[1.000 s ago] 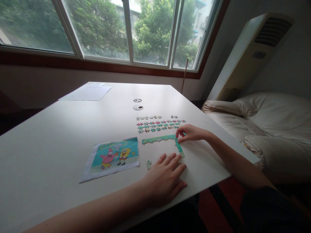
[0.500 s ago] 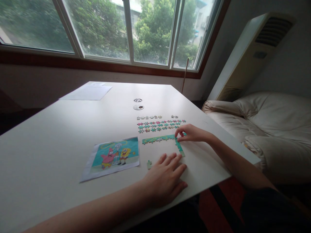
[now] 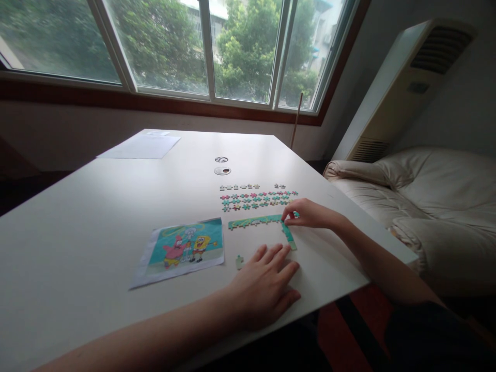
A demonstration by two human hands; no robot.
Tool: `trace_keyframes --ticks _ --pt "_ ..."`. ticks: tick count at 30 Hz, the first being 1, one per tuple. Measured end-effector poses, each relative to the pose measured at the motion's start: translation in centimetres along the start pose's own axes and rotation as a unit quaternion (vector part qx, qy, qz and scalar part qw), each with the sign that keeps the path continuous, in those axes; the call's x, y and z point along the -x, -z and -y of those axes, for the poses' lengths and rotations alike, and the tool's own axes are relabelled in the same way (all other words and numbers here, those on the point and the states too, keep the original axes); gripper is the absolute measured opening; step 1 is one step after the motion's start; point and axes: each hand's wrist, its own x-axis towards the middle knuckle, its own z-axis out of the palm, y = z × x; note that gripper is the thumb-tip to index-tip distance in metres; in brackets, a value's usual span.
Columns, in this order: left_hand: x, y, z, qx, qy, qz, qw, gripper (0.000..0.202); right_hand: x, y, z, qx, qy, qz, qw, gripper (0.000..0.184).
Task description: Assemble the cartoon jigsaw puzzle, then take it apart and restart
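My left hand (image 3: 265, 284) lies flat on the table with its fingers spread, their tips just below the right strip of the puzzle. My right hand (image 3: 306, 213) pinches with thumb and forefinger at the top right corner of the joined green puzzle border (image 3: 256, 222), on a puzzle piece mostly covered by the fingertips. The border runs along the top and down the right side. A loose pale green puzzle piece (image 3: 239, 262) sits left of my left fingers. Beyond the border, several rows of loose puzzle pieces (image 3: 253, 195) are laid out.
A printed cartoon picture sheet (image 3: 186, 248) lies left of the puzzle. White paper (image 3: 141, 147) rests at the table's far left. Two round cable holes (image 3: 222, 171) are set in the white table (image 3: 96, 227). A cream leather sofa (image 3: 437, 196) stands to the right.
The view has shifted slightly. Both hands stay nearly where they were, my right hand still pinching at the border's corner.
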Motion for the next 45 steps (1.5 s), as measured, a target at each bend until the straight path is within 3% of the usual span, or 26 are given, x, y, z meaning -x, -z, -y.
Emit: trace_keyframes --ticks 7,14,19,27,36,45 --pt "0.3 0.3 0.2 0.003 0.000 0.030 1.000 0.044 0.3 0.3 -0.3 -0.002 0.010 0.005 1.000 0.021" --pt "2.3 2.5 1.1 -0.049 0.003 0.091 0.995 0.046 1.6 2.6 -4.8 0.015 -0.118 -0.055 0.991 0.027" --pt "5.3 3.4 2.1 -0.109 0.027 0.084 0.990 0.048 2.5 3.3 -6.8 0.005 -0.160 -0.003 0.987 0.030" --pt "9.4 2.9 3.2 -0.191 0.032 0.040 0.980 0.045 2.2 2.6 -6.4 -0.074 -0.148 0.088 0.982 0.037" --pt "7.9 2.4 3.3 -0.157 0.035 0.041 0.986 0.050 1.8 1.7 -7.5 -0.106 -0.156 0.094 0.977 0.032" --pt "6.2 2.1 3.1 -0.096 0.053 0.042 0.993 0.048 1.4 2.3 -5.0 -0.176 -0.092 0.020 0.980 0.029"
